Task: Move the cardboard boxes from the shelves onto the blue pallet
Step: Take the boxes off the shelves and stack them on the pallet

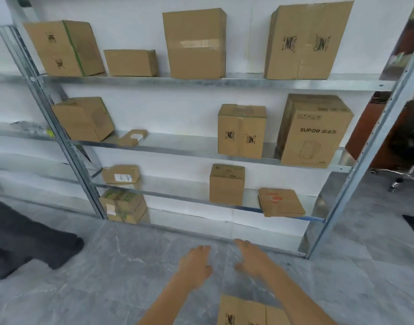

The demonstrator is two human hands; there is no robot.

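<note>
Cardboard boxes (194,43) stand on four tiers of the metal shelves (248,82), filling the upper and middle frame. Another box (245,311) is cropped at bottom centre; its support cannot be told. Left grip (196,263) and right grip (251,259) are at lower centre, fingers apart, holding nothing.

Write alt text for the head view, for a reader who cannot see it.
A person's left hand and right hand reach, open and empty, toward a metal shelf rack holding cardboard boxes. Another box shows at the bottom edge.
</note>
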